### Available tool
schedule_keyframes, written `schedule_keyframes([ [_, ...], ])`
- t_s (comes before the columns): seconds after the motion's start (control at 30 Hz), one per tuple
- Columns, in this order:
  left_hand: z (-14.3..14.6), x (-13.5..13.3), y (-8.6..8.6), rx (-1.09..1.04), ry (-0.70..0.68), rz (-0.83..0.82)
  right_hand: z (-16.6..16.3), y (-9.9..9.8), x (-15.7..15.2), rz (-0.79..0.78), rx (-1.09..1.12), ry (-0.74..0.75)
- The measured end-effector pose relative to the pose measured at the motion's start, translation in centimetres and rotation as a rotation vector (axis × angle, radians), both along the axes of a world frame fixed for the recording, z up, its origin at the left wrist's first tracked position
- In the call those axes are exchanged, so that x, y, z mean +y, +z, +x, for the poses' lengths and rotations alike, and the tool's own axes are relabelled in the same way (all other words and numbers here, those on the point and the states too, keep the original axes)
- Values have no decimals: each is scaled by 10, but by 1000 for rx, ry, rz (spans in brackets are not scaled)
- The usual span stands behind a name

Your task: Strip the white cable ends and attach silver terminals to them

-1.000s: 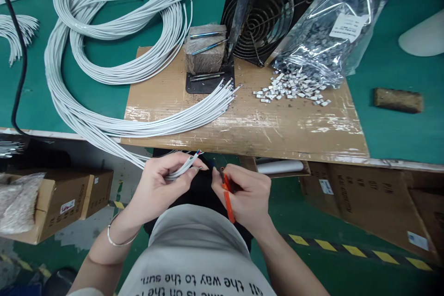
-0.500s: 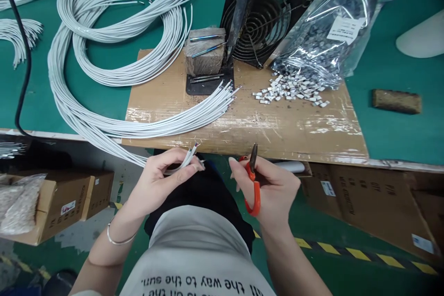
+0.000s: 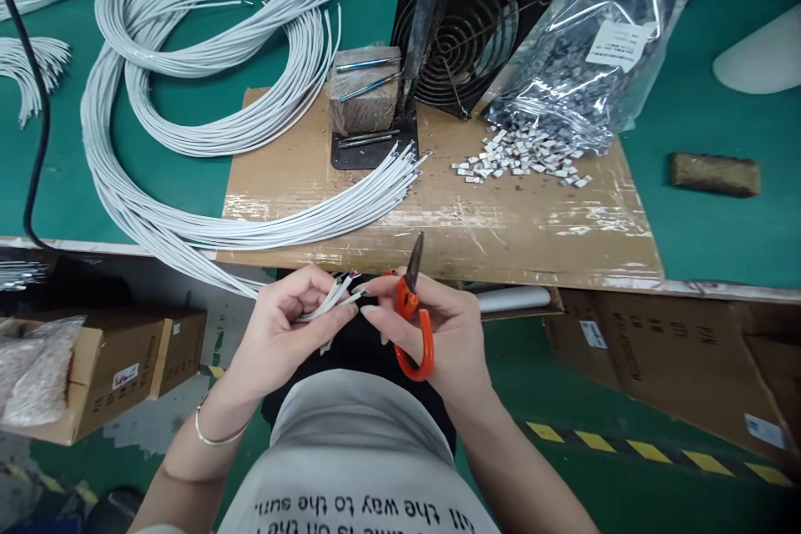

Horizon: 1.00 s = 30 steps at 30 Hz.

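Note:
My left hand (image 3: 297, 325) is closed round a few white cables (image 3: 330, 298), whose stripped ends show small coloured wires. In my right hand (image 3: 438, 325) sits a pair of scissors (image 3: 418, 329) with orange handles, its dark blades pointing up and away from the cables. The right thumb and fingertips are at the cable ends, close to my left thumb; whether they pinch a wire is hard to make out. A thick bundle of white cables (image 3: 250, 232) runs from the table down towards my left hand.
A soldering-iron stand with a sponge block (image 3: 363, 100) stands before a black fan (image 3: 463, 42). Small white connectors (image 3: 519, 154) spill from a clear bag (image 3: 581, 58) onto cardboard (image 3: 531, 242). A brown block (image 3: 714, 174) lies right. Cartons (image 3: 118, 367) stand below the table.
My right hand has moved left with the scissors, up to the cable ends in my left hand. The cable ends have spread apart a little. My left hand has barely moved.

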<state>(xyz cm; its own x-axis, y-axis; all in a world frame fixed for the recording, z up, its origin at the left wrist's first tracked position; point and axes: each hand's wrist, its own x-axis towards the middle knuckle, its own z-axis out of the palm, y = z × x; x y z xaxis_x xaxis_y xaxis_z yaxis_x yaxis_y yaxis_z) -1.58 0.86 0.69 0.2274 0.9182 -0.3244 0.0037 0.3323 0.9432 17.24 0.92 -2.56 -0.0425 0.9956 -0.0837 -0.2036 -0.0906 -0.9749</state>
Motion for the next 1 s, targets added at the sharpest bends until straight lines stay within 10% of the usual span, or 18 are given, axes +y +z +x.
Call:
schedule_keyframes([
  [0.33,-1,-1,6,20,-86,28,-5,-2,6,109,67,13],
  [0.57,3,-5,6,112,-37,76,9,0,16,52,164,-232],
  [1.0,6,-5,5,84,-79,96,5,7,9,69,-29,195],
])
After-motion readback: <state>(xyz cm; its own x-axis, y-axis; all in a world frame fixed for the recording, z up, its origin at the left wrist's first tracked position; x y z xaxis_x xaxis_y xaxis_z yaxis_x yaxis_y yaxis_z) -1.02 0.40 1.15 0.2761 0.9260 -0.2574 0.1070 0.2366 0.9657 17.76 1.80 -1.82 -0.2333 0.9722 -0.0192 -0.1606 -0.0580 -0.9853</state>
